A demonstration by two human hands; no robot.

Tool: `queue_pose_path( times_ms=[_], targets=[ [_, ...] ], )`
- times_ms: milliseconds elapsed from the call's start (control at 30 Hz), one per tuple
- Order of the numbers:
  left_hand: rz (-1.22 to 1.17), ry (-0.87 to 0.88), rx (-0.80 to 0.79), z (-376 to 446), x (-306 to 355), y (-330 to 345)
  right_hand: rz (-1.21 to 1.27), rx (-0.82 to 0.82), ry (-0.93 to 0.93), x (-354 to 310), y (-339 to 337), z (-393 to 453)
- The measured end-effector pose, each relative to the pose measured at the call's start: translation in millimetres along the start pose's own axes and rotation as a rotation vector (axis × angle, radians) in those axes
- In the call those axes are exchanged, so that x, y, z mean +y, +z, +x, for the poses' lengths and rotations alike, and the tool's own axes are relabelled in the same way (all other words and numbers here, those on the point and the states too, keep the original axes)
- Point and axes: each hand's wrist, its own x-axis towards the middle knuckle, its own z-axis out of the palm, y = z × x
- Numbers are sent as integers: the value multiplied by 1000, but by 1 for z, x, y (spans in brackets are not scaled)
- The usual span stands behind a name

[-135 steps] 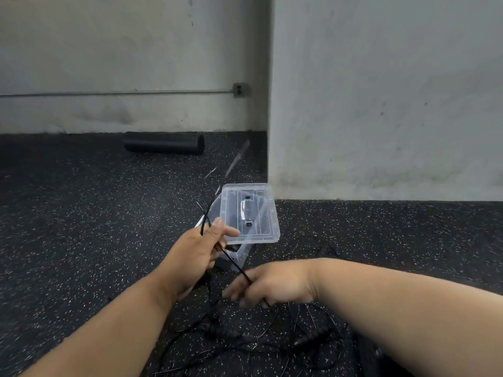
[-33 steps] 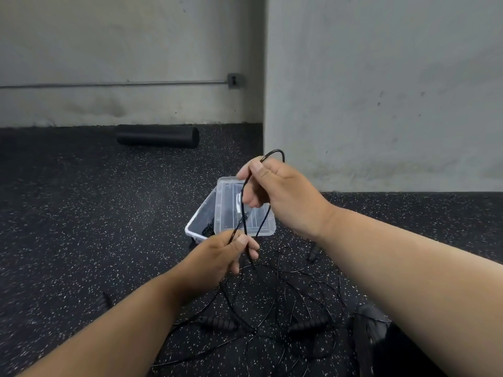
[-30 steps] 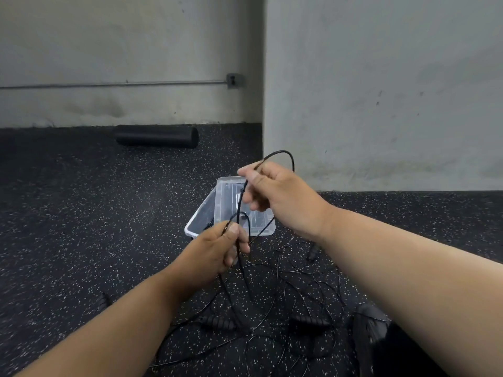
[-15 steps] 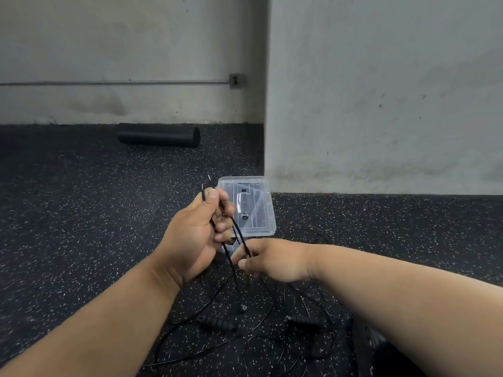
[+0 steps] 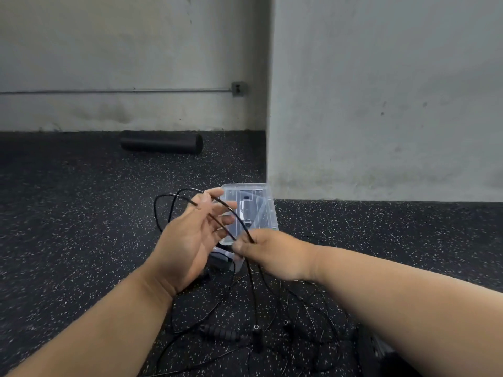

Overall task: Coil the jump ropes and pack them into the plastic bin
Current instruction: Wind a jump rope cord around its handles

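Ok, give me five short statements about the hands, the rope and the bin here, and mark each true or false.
1. The right hand pinches the black rope. True.
2. The left hand is clenched in a tight fist. False: its fingers are spread, rope loops draped over them.
3. The clear lid lies on the plastic bin. True.
4. A rope handle lies on the floor. True.
5. The foam roller stands upright. False: it lies on its side by the wall.
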Motion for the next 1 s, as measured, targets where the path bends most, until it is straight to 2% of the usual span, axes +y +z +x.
queue_pose_path(
  times_ms=[100, 200, 267, 400, 467, 667, 767, 833, 933, 1000],
  targets=[
    [342, -44, -200, -7, -10, -2, 13, 119, -91, -18, -12, -5],
    [636, -265, -245, -10, -32, -5, 62, 250, -139, -29, -23, -10],
    [823, -320, -274, -12, -53, -12, 138, 285, -165, -34, -29, -12],
    [1092, -293, -296, -15, -77, -19, 259, 324, -257, -44, -35, -15],
    [1150, -289, -284, -13, -80, -21, 291, 351, -280, -48, -39, -17],
    [1157, -235, -207, -11, -78, -27, 479, 404, -320, -46, -56, -20],
    [908, -252, -105, -8, -74, -21, 549, 434, -286, -41, -61, -21],
    [681, -267, -24, -5, -64, -10, 422, 421, -203, -33, -63, -24],
    [452, -228, 41, -4, -40, 4, 77, 195, -5, -13, -55, -25],
    [319, -196, 48, -5, -26, 11, -25, -2, 112, 8, -41, -21]
  ],
)
